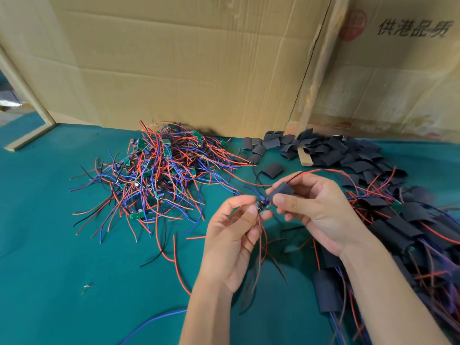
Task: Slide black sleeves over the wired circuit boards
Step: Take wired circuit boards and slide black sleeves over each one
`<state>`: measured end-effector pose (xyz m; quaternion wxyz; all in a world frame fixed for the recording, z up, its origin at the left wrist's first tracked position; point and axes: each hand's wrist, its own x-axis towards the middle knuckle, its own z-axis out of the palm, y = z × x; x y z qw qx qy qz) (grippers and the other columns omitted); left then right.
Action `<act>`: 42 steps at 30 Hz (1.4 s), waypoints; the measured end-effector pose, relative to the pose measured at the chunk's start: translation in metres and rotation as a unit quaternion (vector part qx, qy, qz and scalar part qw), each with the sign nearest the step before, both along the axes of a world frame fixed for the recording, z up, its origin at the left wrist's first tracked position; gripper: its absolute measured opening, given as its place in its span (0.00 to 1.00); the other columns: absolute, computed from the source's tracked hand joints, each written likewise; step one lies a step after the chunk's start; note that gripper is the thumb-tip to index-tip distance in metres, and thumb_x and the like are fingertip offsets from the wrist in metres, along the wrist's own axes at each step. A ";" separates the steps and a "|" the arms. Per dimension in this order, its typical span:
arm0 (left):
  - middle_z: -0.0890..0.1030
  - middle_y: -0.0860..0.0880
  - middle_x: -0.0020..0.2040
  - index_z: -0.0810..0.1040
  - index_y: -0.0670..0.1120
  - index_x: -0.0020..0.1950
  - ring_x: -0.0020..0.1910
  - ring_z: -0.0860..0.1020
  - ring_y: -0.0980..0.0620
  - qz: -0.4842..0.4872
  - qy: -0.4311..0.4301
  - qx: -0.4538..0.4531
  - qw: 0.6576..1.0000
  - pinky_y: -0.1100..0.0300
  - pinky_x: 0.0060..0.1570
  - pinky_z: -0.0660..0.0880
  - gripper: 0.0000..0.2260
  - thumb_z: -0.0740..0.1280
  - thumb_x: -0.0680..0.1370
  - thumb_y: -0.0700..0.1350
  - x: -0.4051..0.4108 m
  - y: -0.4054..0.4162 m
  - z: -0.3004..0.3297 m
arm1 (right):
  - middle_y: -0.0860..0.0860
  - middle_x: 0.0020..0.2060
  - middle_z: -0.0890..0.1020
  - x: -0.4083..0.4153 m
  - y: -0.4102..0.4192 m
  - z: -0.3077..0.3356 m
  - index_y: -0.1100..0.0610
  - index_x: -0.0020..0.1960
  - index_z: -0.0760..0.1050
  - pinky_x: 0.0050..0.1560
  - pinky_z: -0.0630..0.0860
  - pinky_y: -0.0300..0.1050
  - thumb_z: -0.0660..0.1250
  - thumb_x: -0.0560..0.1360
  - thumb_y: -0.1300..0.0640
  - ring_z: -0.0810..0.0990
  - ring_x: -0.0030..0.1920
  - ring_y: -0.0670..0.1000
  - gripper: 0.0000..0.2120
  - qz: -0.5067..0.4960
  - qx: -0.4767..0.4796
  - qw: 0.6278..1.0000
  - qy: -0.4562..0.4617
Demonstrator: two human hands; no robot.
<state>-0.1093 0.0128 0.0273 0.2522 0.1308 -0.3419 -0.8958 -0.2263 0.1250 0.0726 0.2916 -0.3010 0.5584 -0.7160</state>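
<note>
Green felt covers the table (62, 245), walled at the back by cardboard sheets (199, 66); the right sheet carries the printed characters 供港品质 (414, 28) beside a red round stamp too faint to read. My left hand (231, 242) pinches the circuit board (263, 204) by its end, wires hanging clear, while my right hand (316, 207) grips the black sleeve (281, 191), mouth against the board, leads threaded through. Bare boards (159, 168) sit left, empty sleeves (331, 150) behind and finished units (410, 225) right, which I judge keeps stock sorted.

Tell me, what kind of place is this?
Probably a small hand-assembly workshop: a tangle of wired circuit boards, a heap of black sleeves and finished sleeved boards lie on a green cloth table, screened by cardboard sheets.
</note>
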 end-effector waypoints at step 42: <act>0.80 0.45 0.34 0.78 0.41 0.45 0.30 0.80 0.53 0.110 -0.194 -0.225 0.949 0.60 0.31 0.75 0.07 0.63 0.77 0.32 -0.014 0.008 -0.009 | 0.30 0.33 0.80 0.010 -0.040 0.094 0.41 0.45 0.85 0.36 0.68 0.27 0.70 0.72 0.45 0.77 0.38 0.32 0.05 0.020 0.384 0.756 0.529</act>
